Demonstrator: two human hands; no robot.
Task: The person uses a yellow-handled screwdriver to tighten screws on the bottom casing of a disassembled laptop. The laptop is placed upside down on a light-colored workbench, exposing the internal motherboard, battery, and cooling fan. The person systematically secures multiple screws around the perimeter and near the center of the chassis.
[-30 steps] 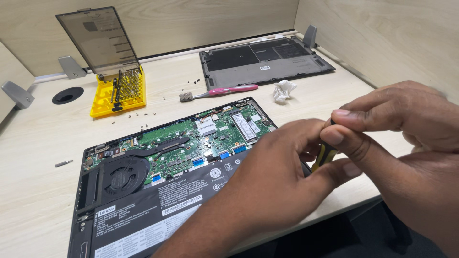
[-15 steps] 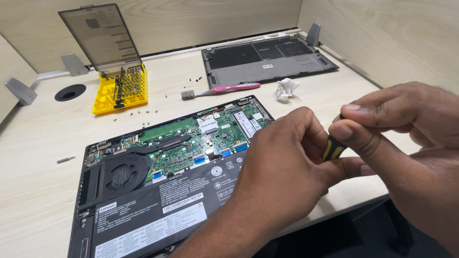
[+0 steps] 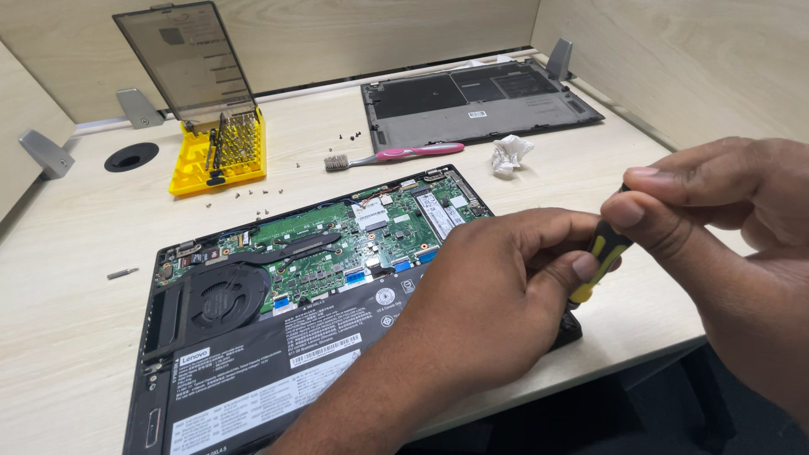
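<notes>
Yellow-and-black, the screwdriver stands nearly upright over the open laptop's right front corner. The right hand pinches its top between thumb and forefinger; the left hand closes around the lower handle, thumb pressed to the grip. The tip is hidden behind the left hand. To do this well, I judge the driver should stay square to the screw, with light downward pressure from the right hand while the left steadies it, so the bit does not slip onto the board. Compared with half a second ago, the driver sits slightly more upright and the left thumb has slid onto the handle. The bit case, toothbrush and back cover lie unchanged on the tabletop.
</notes>
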